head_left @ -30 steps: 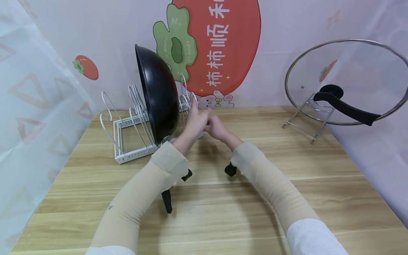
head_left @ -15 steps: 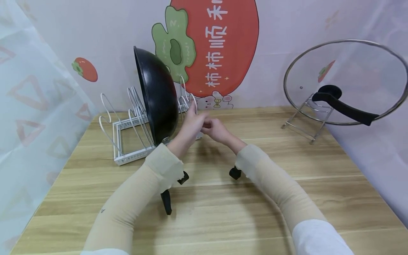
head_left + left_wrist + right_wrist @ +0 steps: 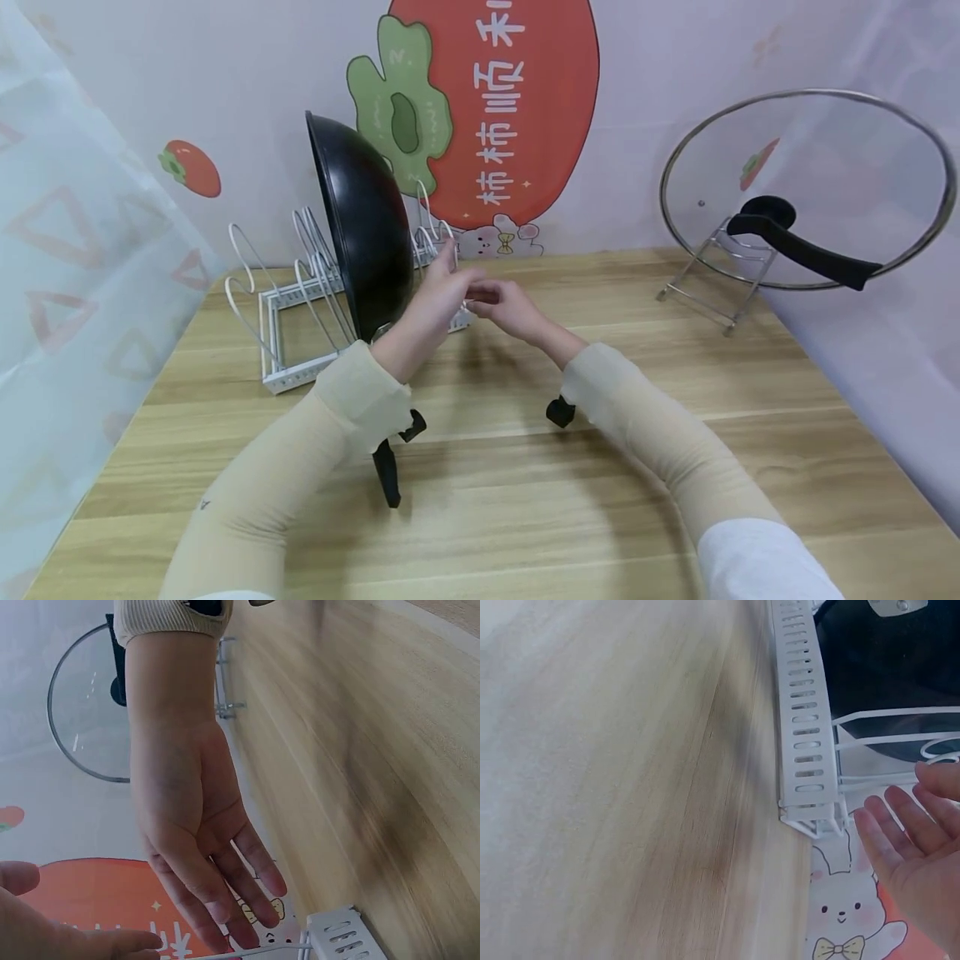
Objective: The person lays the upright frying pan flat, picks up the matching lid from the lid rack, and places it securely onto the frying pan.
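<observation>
A black wok (image 3: 367,217) stands on its side in a white wire dish rack (image 3: 296,375), with its black handle (image 3: 386,475) pointing toward the front. Just right of the wok, my left hand (image 3: 431,300) holds its thumb up beside the rack's end wires. My right hand (image 3: 513,308) faces it, fingertips close to the left hand and the rack's right end. In the left wrist view the right hand (image 3: 176,802) has loose, slightly bent fingers with nothing in them. The left hand (image 3: 60,930) shows only partly there, its fingers extended.
At the back right, a glass lid (image 3: 810,167) with a black handle leans on a small wire stand (image 3: 701,304). Behind the wooden table (image 3: 495,517) hangs a printed cloth. Small black wrist cameras hang under both sleeves.
The hands have loosened and drawn slightly apart at the rack's right end, the elbows spreading outward. The head view has shifted a little. Wok, rack and lid stay in place.
</observation>
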`<state>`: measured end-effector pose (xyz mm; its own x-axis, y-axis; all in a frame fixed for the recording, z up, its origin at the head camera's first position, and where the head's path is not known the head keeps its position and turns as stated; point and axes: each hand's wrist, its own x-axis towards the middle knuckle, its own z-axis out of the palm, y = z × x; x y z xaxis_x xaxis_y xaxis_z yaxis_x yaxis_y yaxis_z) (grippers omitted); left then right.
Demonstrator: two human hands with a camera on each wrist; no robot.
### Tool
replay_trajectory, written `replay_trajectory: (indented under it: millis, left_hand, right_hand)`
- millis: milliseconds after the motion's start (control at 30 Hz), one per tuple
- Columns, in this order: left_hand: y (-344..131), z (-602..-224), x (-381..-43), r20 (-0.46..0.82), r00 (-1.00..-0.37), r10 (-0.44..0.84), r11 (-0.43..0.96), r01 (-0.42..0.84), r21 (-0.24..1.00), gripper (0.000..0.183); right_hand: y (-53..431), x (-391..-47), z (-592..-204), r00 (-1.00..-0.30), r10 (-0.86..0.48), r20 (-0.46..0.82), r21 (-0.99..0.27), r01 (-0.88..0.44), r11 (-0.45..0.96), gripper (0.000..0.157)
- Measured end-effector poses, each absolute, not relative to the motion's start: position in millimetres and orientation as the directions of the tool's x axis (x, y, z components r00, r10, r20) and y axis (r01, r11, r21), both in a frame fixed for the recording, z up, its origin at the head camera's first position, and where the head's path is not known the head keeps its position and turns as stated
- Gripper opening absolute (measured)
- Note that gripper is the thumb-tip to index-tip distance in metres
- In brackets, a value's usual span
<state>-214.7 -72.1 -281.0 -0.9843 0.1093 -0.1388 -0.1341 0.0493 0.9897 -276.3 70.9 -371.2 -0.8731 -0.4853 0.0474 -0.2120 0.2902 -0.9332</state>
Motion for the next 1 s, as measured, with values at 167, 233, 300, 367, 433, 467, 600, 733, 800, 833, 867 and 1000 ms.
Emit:
replay_trajectory:
  millis: [167, 233, 300, 367, 433, 467, 600, 733, 800, 833, 867, 1000]
  left_hand:
    - [-78, -277, -209, -0.102, -0.981, 0.164, 0.106, -0.085, 0.991, 0.077]
    - [-81, -277, -207, -0.084, -0.983, 0.165, 0.121, -0.064, 0.991, 0.074]
    - [-85, -279, -204, -0.065, -0.985, 0.161, 0.135, -0.043, 0.99, 0.07]
    - [-89, -281, -200, -0.044, -0.986, 0.16, 0.14, -0.022, 0.99, 0.067]
    - [-94, -282, -196, -0.025, -0.986, 0.167, 0.158, 0.002, 0.987, 0.064]
    - [-96, -283, -193, -0.014, -0.984, 0.18, 0.168, 0.017, 0.986, 0.063]
    - [-109, -286, -183, 0.004, -0.975, 0.221, 0.228, 0.055, 0.972, 0.06]
    - [-120, -289, -176, 0.001, -0.968, 0.249, 0.257, 0.067, 0.964, 0.058]
    - [-125, -290, -172, -0.002, -0.966, 0.259, 0.265, 0.069, 0.962, 0.057]
    - [-127, -290, -170, 0.0, -0.964, 0.265, 0.267, 0.073, 0.961, 0.057]
    - [-130, -290, -168, 0.001, -0.962, 0.272, 0.271, 0.077, 0.959, 0.057]
    - [-140, -289, -163, -0.004, -0.954, 0.3, 0.303, 0.092, 0.949, 0.058]
  right_hand:
    - [76, -271, -368, -0.862, -0.501, 0.077, -0.934, -0.238, 0.265, 0.038]
    - [79, -269, -367, -0.853, -0.515, 0.086, -0.935, -0.247, 0.252, 0.038]
    - [81, -267, -367, -0.844, -0.529, 0.091, -0.936, -0.254, 0.244, 0.038]
    - [82, -264, -367, -0.832, -0.548, 0.094, -0.938, -0.259, 0.232, 0.037]
    - [84, -261, -367, -0.82, -0.564, 0.094, -0.939, -0.261, 0.223, 0.037]
    - [84, -259, -367, -0.814, -0.573, 0.093, -0.94, -0.262, 0.22, 0.037]
    - [85, -252, -366, -0.793, -0.604, 0.081, -0.94, -0.263, 0.219, 0.036]
    - [85, -244, -366, -0.783, -0.618, 0.065, -0.942, -0.253, 0.222, 0.035]
    - [84, -240, -366, -0.775, -0.629, 0.061, -0.948, -0.242, 0.207, 0.034]
    - [84, -238, -365, -0.769, -0.636, 0.059, -0.951, -0.236, 0.198, 0.035]
    - [83, -236, -365, -0.762, -0.645, 0.057, -0.954, -0.232, 0.19, 0.035]
    - [80, -229, -366, -0.733, -0.678, 0.055, -0.962, -0.221, 0.162, 0.035]
